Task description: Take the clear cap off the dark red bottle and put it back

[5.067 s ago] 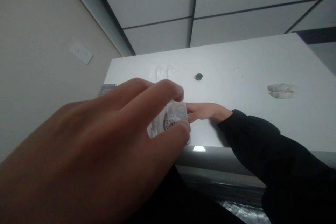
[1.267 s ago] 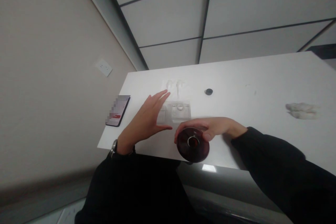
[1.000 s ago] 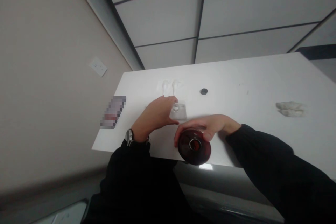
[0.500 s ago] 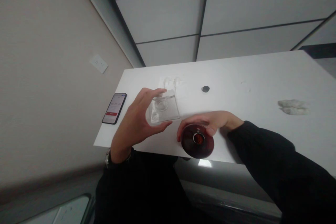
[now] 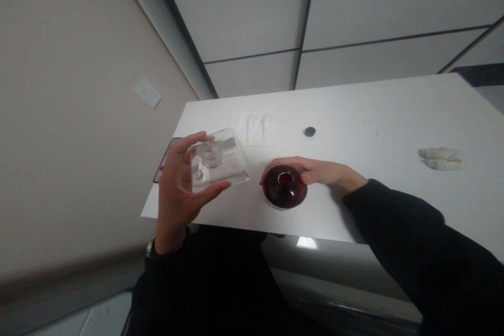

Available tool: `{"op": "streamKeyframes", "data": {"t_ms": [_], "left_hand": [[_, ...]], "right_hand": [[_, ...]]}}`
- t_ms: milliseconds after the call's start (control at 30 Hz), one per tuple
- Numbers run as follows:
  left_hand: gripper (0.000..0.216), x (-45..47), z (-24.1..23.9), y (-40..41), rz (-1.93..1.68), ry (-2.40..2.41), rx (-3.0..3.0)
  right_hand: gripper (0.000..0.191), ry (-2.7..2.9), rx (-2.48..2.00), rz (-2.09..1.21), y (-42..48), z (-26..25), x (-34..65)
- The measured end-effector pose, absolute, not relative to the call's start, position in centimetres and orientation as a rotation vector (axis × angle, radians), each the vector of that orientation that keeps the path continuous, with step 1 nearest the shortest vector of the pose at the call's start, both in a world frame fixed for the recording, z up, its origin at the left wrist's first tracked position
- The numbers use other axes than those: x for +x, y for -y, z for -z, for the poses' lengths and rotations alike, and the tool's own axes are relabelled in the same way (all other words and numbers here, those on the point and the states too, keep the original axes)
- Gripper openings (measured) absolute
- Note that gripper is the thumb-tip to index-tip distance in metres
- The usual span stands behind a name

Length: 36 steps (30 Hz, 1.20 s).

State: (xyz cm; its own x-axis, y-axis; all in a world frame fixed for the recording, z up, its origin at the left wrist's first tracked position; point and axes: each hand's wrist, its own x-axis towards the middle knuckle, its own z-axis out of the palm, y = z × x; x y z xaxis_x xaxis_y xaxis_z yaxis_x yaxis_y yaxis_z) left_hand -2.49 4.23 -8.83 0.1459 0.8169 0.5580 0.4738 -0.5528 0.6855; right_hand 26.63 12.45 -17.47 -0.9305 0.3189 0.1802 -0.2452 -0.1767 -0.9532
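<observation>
My left hand holds a clear square glass bottle lifted above the near left part of the white table, its round mouth facing me. My right hand grips a dark red round bottle that stands on the table near the front edge, its small open neck pointing up. The two bottles are apart, the clear one to the left of the red one.
A small black cap lies mid-table. Clear plastic wrapping lies behind the bottles. A crumpled white tissue sits at the right. A phone is mostly hidden behind my left hand. A beige wall with a socket is on the left.
My left hand picked the clear bottle off the table and raised it toward me and leftward. My right hand set the red bottle upright further onto the table.
</observation>
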Motion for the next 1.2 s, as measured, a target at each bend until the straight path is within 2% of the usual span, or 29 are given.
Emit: {"op": "streamKeyframes", "data": {"t_ms": [367,533,733,1200], "left_hand": [[0.083,-2.0,8.9,-3.3,-1.109,-1.331,2.004],[0.085,-1.8,8.4,-3.0,-1.058,-1.323,2.085],[0.073,-1.2,7.4,-2.5,-1.096,-1.28,2.06],[0.064,-0.6,5.6,-2.3,-0.991,-1.257,2.404]], "right_hand": [[0.073,1.728,-0.07,-2.104,-12.6,17.9,26.7],[0.079,1.744,-0.115,-2.074,-12.5,18.1,26.7],[0.085,1.737,-0.172,-2.065,-12.2,18.2,26.4],[0.087,1.708,-0.23,-2.091,-11.7,17.7,26.3]]}}
